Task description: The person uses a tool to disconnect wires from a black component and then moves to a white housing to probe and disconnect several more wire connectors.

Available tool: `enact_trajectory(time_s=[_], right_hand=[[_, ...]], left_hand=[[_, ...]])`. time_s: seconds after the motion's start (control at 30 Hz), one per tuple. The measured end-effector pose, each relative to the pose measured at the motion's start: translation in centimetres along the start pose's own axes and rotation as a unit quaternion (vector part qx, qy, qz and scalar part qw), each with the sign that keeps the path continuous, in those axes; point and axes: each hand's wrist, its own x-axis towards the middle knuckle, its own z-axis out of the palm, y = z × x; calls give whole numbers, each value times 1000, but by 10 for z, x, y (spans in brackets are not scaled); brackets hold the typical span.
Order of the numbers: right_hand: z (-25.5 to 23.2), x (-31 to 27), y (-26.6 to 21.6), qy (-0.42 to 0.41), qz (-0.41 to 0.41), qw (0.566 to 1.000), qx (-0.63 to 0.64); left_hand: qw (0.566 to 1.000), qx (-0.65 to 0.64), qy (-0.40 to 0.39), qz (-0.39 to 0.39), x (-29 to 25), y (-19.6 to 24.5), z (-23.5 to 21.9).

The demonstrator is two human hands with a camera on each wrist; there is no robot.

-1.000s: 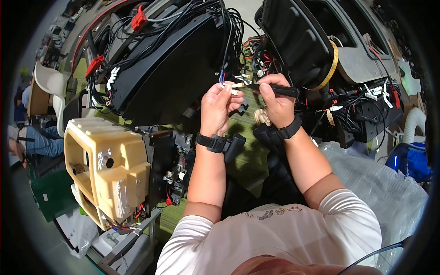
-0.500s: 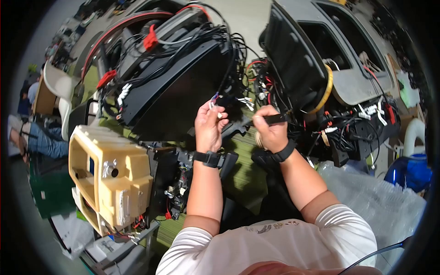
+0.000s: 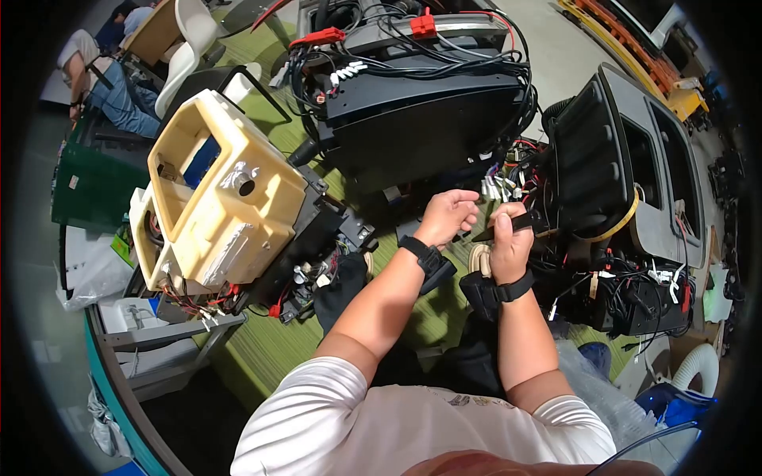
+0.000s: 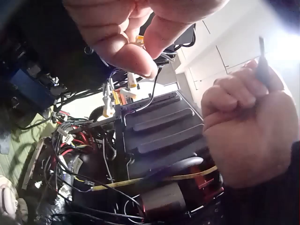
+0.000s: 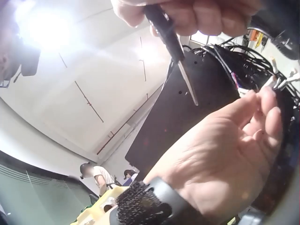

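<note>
My left hand (image 3: 448,219) pinches a small white connector with a yellowish end (image 4: 139,41) between thumb and finger, mostly hidden by the fingers. Purple and white wiring (image 5: 236,80) runs down to those fingertips in the right wrist view. Just beyond the hand hangs a cluster of white connectors (image 3: 497,189) on cables. My right hand (image 3: 510,244) grips a black-handled tool (image 5: 164,35) with a thin metal tip, its fingers curled round the handle. The tip points toward the left hand in the right wrist view, apart from it.
A large black panelled unit (image 3: 429,131) with cables stands ahead, and a grey and black housing (image 3: 591,159) is at the right. A cream moulded shell (image 3: 266,208) stands at the left. Tangled wiring (image 3: 627,287) lies right; a seated person (image 3: 119,91) is far left.
The head view has turned, so the black unit and cream shell appear further right. Both hands were together at the connectors a second ago; they are now slightly apart.
</note>
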Motion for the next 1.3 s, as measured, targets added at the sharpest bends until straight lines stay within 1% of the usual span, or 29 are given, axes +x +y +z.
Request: enact_trajectory(time_s=[0.07, 0.17, 0.2, 0.27, 0.33, 0.4, 0.47, 0.53, 0.6, 0.67, 0.73, 0.77, 0.83, 0.87, 0.93, 1.0, 1.07, 1.1, 1.13, 1.2, 1.27, 1.3], right_hand=[[11, -1, -9, -4, 1, 1000, 30], [29, -2, -5, -7, -7, 999, 47], [36, -2, -3, -13, -10, 999, 48], [47, -3, 0, -34, 9, 998, 48], [61, -3, 7, -39, 5, 998, 51], [75, -3, 13, -43, 9, 998, 36], [87, -7, 19, -69, 23, 997, 18], [96, -10, 24, -121, 22, 992, 13], [106, -9, 28, -137, 27, 990, 5], [110, -8, 29, -189, 46, 981, -11], [117, -2, 29, -192, 50, 980, -6], [119, 2, 31, -203, 41, 978, -8], [122, 9, 33, -218, 25, 975, -23], [121, 12, 31, -237, 44, 970, -33], [119, 17, 43, -280, 45, 958, -39], [120, 20, 41, -265, 63, 962, -33], [112, 25, 29, -260, 94, 961, -4], [104, 29, 25, -260, 72, 963, -4], [94, 32, 22, -231, 94, 967, 49], [72, 42, 28, -78, 18, 995, 57], [36, 60, 36, 46, 0, 998, 38], [16, 62, 41, 110, 33, 993, 21]], left_hand=[[1000, -6, 18, 5, -8, 2, -13], [989, -25, 118, 81, -25, 15, -33], [981, -24, 153, 114, -31, 23, -40], [962, -37, 210, 172, -45, 38, -59], [930, -58, 286, 222, -53, 48, -81], [906, -70, 323, 264, -60, 53, -106], [889, -104, 350, 275, -67, 58, -120], [890, -103, 358, 263, -71, 62, -129], [895, -133, 351, 240, -73, 65, -134], [901, -140, 338, 233, -70, 68, -136], [900, -174, 325, 235, -67, 70, -135], [901, -173, 324, 231, -65, 72, -136], [908, -189, 299, 226, -61, 74, -134], [911, -186, 295, 222, -58, 74, -134], [918, -116, 289, 246, -57, 76, -131], [915, -73, 303, 255, -55, 80, -126], [900, -66, 324, 285, -54, 81, -118], [891, -74, 336, 295, -53, 81, -115], [889, -77, 329, 311, -53, 79, -114], [884, -84, 333, 317, -54, 76, -107], [885, -86, 317, 331, -56, 74, -97], [885, -89, 308, 339, -59, 70, -92]])
